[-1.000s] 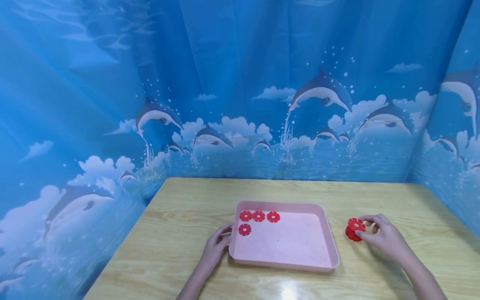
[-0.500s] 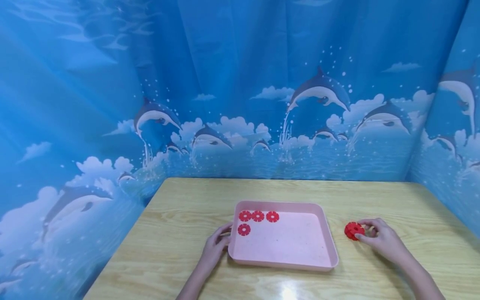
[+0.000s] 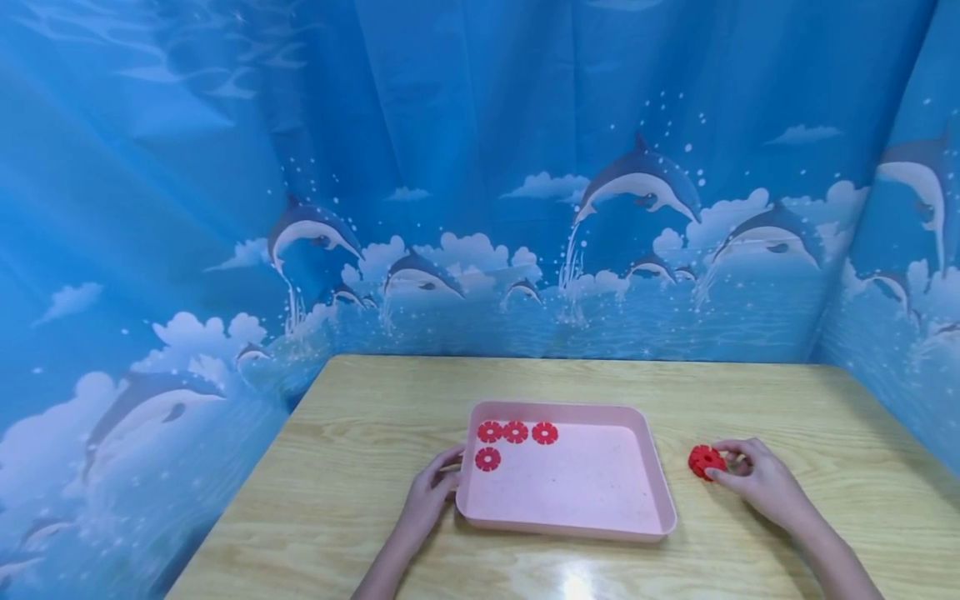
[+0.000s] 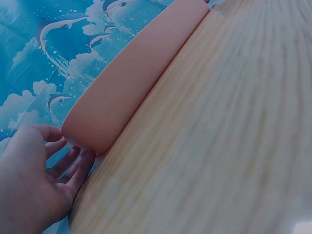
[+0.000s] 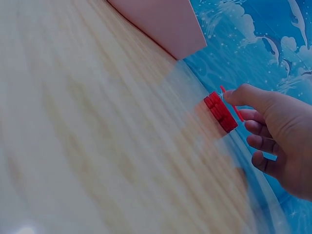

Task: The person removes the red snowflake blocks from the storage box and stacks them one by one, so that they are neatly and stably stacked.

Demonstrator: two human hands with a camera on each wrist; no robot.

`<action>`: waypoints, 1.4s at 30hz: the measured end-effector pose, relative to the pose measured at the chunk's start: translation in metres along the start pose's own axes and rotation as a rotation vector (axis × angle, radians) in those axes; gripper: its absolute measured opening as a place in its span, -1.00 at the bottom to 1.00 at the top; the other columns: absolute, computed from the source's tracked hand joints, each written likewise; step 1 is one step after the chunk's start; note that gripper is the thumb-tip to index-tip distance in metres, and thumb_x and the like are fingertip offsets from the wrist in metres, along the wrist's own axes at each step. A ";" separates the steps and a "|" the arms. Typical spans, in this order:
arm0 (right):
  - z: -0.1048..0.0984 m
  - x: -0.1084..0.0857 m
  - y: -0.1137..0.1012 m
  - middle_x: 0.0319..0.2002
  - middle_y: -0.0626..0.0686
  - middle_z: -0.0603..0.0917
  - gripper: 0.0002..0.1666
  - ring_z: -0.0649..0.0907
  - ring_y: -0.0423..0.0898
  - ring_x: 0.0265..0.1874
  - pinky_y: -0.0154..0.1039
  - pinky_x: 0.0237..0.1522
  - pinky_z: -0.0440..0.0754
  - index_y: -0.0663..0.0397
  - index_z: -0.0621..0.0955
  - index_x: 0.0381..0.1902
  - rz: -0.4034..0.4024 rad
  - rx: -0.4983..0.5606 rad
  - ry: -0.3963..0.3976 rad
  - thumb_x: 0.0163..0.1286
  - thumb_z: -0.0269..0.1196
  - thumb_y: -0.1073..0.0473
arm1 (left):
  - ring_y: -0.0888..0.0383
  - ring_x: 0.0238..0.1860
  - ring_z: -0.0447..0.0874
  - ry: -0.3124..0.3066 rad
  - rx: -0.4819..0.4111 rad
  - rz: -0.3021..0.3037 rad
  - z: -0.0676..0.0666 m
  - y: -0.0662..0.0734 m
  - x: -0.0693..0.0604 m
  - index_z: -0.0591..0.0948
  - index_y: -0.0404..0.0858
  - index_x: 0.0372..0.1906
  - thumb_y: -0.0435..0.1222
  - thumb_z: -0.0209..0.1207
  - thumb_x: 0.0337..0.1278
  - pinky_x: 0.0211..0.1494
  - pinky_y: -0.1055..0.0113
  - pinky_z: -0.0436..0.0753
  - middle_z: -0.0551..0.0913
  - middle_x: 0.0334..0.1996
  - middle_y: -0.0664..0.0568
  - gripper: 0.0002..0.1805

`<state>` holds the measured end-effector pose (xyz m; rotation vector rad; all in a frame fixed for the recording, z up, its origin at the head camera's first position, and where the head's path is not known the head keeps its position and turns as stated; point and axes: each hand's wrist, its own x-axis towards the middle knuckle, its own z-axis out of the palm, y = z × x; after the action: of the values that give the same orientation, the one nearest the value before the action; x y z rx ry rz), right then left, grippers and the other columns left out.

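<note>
My right hand (image 3: pixel 763 483) pinches a thin red notched plastic disc (image 5: pixel 238 113) between thumb and fingers. The disc is tilted just above a short stack of the same red discs (image 5: pixel 220 112) on the table, right of the tray. In the right wrist view a narrow gap shows between disc and stack. My left hand (image 3: pixel 429 498) touches the left outer wall of a shallow pink tray (image 3: pixel 566 531), its fingers relaxed against the wall and lower edge. Inside the tray, several red discs (image 3: pixel 545 433) lie flat near the back left corner.
A light wood-grain table (image 3: pixel 360 417) bears the tray and the stack. Behind it and at the sides hangs a blue curtain (image 3: pixel 465 167) printed with dolphins and clouds. The tray's raised rim stands between its inside and the stack.
The right hand has lowered slightly and its disc has tilted down towards the stack, then stayed nearly still. The left hand and the discs in the tray have not visibly moved.
</note>
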<state>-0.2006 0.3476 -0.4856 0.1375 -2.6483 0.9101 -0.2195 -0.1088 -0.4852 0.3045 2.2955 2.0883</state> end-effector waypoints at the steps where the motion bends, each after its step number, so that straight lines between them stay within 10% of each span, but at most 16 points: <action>1: 0.000 0.000 0.001 -0.37 0.01 0.45 -0.53 0.41 -0.24 -0.48 -0.36 -0.53 0.42 0.34 0.57 -0.13 0.003 -0.001 0.000 0.02 0.40 0.19 | -0.15 -0.05 0.49 0.002 -0.002 0.000 0.000 -0.003 0.001 0.38 -0.45 0.19 -0.42 0.04 0.18 -0.17 0.33 0.61 0.41 0.07 -0.35 -0.55; 22: 0.004 -0.001 0.005 -0.37 0.01 0.45 -0.54 0.41 -0.24 -0.50 -0.37 -0.55 0.42 0.35 0.56 -0.12 0.004 0.015 0.003 0.02 0.40 0.23 | -0.13 -0.03 0.48 -0.006 0.018 -0.013 -0.002 -0.005 0.002 0.38 -0.43 0.19 -0.40 0.05 0.19 -0.13 0.31 0.60 0.41 0.08 -0.33 -0.55; 34: 0.003 -0.002 0.005 -0.37 0.01 0.46 -0.52 0.42 -0.25 -0.49 -0.37 -0.54 0.43 0.34 0.56 -0.10 0.012 0.005 -0.010 0.03 0.40 0.22 | -0.23 -0.03 0.46 -0.006 0.043 0.004 0.003 0.027 -0.011 0.37 -0.50 0.18 -0.43 0.01 0.19 -0.12 0.27 0.60 0.39 0.06 -0.40 -0.56; 42: 0.004 -0.002 0.005 -0.36 0.02 0.46 -0.51 0.43 -0.25 -0.49 -0.36 -0.54 0.44 0.35 0.55 -0.08 0.024 0.014 -0.025 0.05 0.39 0.19 | -0.19 -0.05 0.48 -0.008 0.014 0.019 0.000 0.008 -0.004 0.37 -0.48 0.18 -0.44 0.02 0.19 -0.17 0.29 0.61 0.41 0.05 -0.38 -0.56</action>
<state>-0.2006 0.3492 -0.4917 0.1211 -2.6729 0.9402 -0.2143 -0.1085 -0.4777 0.3358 2.3136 2.0767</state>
